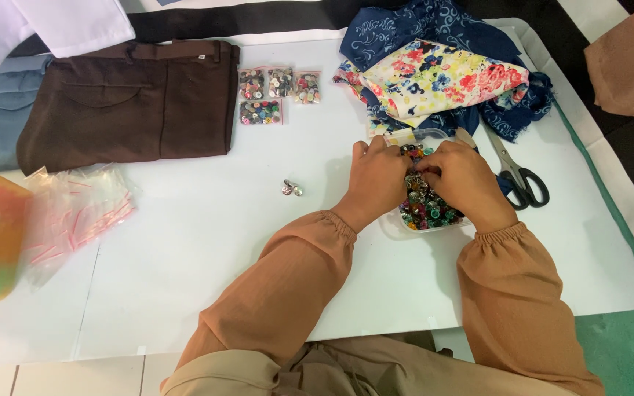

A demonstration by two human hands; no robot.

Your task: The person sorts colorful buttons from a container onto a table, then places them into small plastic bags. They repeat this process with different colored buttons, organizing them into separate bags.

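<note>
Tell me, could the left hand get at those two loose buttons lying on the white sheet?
Probably yes. The left hand is over the clear tub of buttons, and the two loose buttons lie just to its left on the white sheet, with nothing between them.

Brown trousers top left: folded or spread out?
Folded. The brown trousers lie as a compact flat rectangle on the white table, waistband at the top edge.

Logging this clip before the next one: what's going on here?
A person in tan sleeves has both hands in a shallow clear plastic tray full of small multicoloured buttons, the left hand and right hand meeting over it. Two loose buttons lie on the white table. Four small filled bags, folded brown trousers and black-handled scissors lie around.
</note>
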